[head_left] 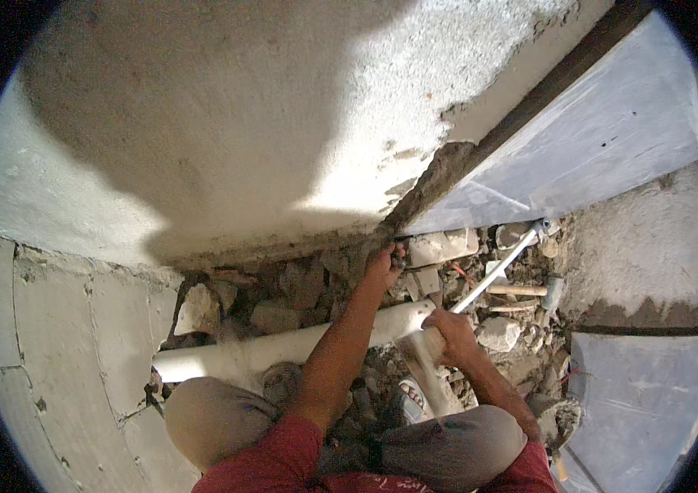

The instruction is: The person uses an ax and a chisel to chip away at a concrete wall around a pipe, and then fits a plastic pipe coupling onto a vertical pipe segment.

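My left hand point(383, 267) reaches to the foot of the plastered wall, its fingers curled around something dark I cannot make out. Beside the end of a thick white pipe point(341, 339), my right hand point(450, 335) is closed on a blurred pale tool point(425, 361), long and smeared by motion; its kind does not show. The pipe lies across the rubble and passes beneath my left forearm. Broken stone and brick point(439, 246) lie close by my left hand.
A hammer point(522, 289) with a wooden handle rests on the rubble to the right, near a thinner white pipe point(497, 267) slanting up to a fitting. Plastered wall point(242, 123) rises ahead, pale blocks point(61, 329) stand left, and bluish-grey panels point(596, 140) stand right. My knees point(456, 444) are bent below.
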The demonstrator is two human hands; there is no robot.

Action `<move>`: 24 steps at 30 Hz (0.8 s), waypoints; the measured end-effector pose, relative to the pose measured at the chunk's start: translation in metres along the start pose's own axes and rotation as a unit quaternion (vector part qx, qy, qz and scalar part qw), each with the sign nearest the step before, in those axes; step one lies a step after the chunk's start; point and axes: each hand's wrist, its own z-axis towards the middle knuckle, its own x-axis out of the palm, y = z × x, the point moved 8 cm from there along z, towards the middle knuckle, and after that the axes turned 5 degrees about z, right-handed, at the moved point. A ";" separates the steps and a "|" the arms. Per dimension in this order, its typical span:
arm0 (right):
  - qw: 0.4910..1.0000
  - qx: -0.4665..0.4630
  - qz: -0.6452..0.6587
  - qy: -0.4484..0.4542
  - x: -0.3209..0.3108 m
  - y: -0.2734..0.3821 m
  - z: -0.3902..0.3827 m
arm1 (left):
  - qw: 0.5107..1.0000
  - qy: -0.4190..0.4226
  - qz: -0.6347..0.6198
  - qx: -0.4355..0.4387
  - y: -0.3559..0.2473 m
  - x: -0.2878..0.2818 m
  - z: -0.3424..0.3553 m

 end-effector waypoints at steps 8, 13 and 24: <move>0.974 0.168 -0.151 0.005 0.033 -0.085 0.009 | 0.995 0.090 0.036 -0.024 -0.001 -0.039 0.080; 0.982 -0.042 -0.170 0.065 -0.010 0.017 0.001 | 0.993 0.074 0.005 -0.088 0.032 -0.015 0.063; 0.991 -0.071 -0.116 0.019 0.007 0.017 0.017 | 0.998 0.047 -0.009 -0.044 0.021 -0.046 0.079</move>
